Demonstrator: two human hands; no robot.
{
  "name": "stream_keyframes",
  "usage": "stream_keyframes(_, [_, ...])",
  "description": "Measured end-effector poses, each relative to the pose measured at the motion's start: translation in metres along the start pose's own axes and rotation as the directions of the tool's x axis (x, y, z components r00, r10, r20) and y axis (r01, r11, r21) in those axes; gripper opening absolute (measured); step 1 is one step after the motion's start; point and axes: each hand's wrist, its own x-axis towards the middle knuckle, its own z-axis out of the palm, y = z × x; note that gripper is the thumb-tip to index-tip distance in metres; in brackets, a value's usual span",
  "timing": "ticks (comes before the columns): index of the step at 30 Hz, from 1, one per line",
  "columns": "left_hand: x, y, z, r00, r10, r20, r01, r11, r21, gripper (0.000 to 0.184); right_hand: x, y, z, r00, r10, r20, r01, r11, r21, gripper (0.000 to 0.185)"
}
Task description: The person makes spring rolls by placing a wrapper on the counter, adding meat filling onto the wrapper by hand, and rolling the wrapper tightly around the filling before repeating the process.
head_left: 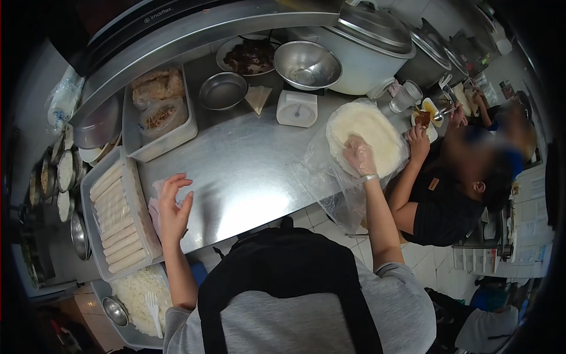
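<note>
My left hand (pixel 173 206) is raised at the table's left front, fingers apart and holding nothing, beside a pink cloth (pixel 154 206) and a plastic tub (pixel 144 206) of rolled white wrappers (pixel 115 218). In a clear plastic glove, my right hand (pixel 358 156) rests on a stack of thin, round, pale wrappers (pixel 380 133). Its fingers lie against the top sheet; nothing can be seen lifted in them. Under and around the stack spreads a clear plastic bag (pixel 330 171), hanging over the table's front edge.
Behind stand a kitchen scale (pixel 296 109), steel bowl (pixel 306 62), round pan (pixel 223 91) and folded wrapper triangle (pixel 258 99). A tub (pixel 191 127) holds bagged fillings. Lower left, a tray (pixel 127 333) holds white shreds and a fork (pixel 153 312). A co-worker (pixel 439 206) works close on the right.
</note>
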Motion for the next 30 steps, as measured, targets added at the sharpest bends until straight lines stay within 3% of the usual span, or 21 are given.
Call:
stream_keyframes(4, [-0.004, 0.003, 0.016, 0.999, -0.021, 0.042, 0.022, 0.999, -0.038, 0.021, -0.003, 0.018, 0.002, 0.998, 0.024, -0.057, -0.013, 0.983, 0.184, 0.014])
stream_keyframes(6, [-0.006, 0.003, 0.018, 0.998, -0.022, 0.060, 0.023, 1.000, -0.020, 0.021, -0.004, 0.023, -0.002, 0.983, 0.180, -0.035, -0.166, 0.954, 0.248, 0.011])
stream_keyframes(7, [-0.006, 0.002, 0.019, 0.998, -0.027, 0.054, 0.028, 0.999, -0.017, 0.021, -0.002, 0.041, 0.000, 0.984, 0.174, -0.030, -0.161, 0.955, 0.250, 0.011])
stream_keyframes(9, [-0.008, -0.001, 0.021, 0.998, -0.009, 0.068, 0.011, 0.999, -0.030, 0.021, 0.002, 0.079, -0.002, 0.899, 0.363, -0.245, -0.166, 0.801, 0.575, 0.011])
stream_keyframes(11, [-0.010, 0.002, 0.021, 0.998, -0.023, 0.062, 0.025, 0.999, -0.026, 0.021, 0.013, 0.060, -0.060, 0.965, 0.244, -0.092, -0.157, 0.826, 0.541, 0.014])
stream_keyframes(14, [-0.006, 0.001, 0.030, 0.997, -0.018, 0.070, 0.022, 0.998, -0.056, 0.021, 0.030, 0.061, -0.088, 0.980, 0.192, 0.059, -0.198, 0.866, 0.459, 0.018])
stream_keyframes(16, [0.001, 0.005, 0.043, 0.991, 0.044, 0.127, -0.031, 0.994, -0.104, 0.020, 0.036, 0.053, -0.069, 0.977, 0.211, 0.041, -0.197, 0.801, 0.565, 0.017])
stream_keyframes(18, [0.014, 0.018, 0.066, 0.959, 0.161, 0.234, -0.131, 0.982, -0.138, 0.019, 0.042, 0.050, -0.054, 0.957, 0.154, 0.244, -0.213, 0.948, 0.235, 0.014])
stream_keyframes(19, [0.022, 0.023, 0.081, 0.928, 0.227, 0.296, -0.185, 0.969, -0.164, 0.020, 0.045, 0.045, -0.047, 0.985, 0.054, 0.163, -0.057, 0.998, 0.017, 0.012])
stream_keyframes(23, [0.059, 0.071, 0.149, 0.736, 0.453, 0.503, -0.409, 0.890, -0.204, 0.033, 0.054, 0.026, -0.051, 0.991, 0.118, 0.056, -0.126, 0.973, 0.192, 0.011])
stream_keyframes(25, [0.078, 0.093, 0.198, 0.608, 0.540, 0.581, -0.474, 0.835, -0.280, 0.040, 0.058, 0.031, -0.047, 0.997, 0.021, 0.074, -0.040, 0.964, 0.261, 0.010])
stream_keyframes(28, [0.094, 0.107, 0.284, 0.523, 0.633, 0.571, -0.576, 0.756, -0.311, 0.046, 0.054, 0.028, -0.047, 0.993, -0.060, 0.102, 0.038, 0.978, 0.206, 0.010])
stream_keyframes(30, [0.101, 0.107, 0.323, 0.488, 0.591, 0.643, -0.730, 0.680, -0.070, 0.049, 0.056, 0.033, -0.049, 0.994, -0.027, 0.103, 0.015, 0.993, 0.115, 0.011])
